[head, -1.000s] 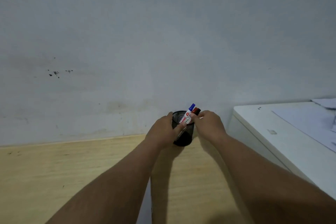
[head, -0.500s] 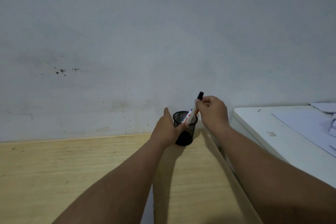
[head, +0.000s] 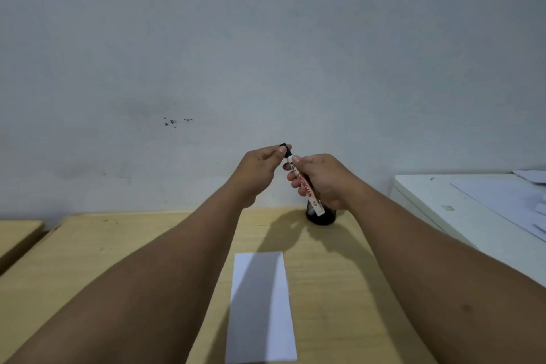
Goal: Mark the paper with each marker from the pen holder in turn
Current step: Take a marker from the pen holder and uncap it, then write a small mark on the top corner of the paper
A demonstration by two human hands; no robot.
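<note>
A white marker (head: 307, 189) with red lettering and a black cap (head: 286, 150) is held up in the air, tilted. My right hand (head: 322, 180) grips its barrel. My left hand (head: 261, 170) pinches the black cap at the top end between thumb and fingers. The cap still sits on the marker. Behind and below my right hand stands the black mesh pen holder (head: 322, 217), mostly hidden by the hand. A white sheet of paper (head: 261, 307) lies on the wooden table (head: 103, 248) between my forearms.
A grey wall with a few dark specks rises right behind the table. A white cabinet (head: 437, 204) with loose sheets (head: 502, 198) on top stands at the right. A second wooden surface (head: 14, 233) shows at the far left.
My right hand has lifted the black-capped marker fully out of the pen holder. My left hand has let go of the holder and taken the cap. The view has tilted down, showing the paper.
</note>
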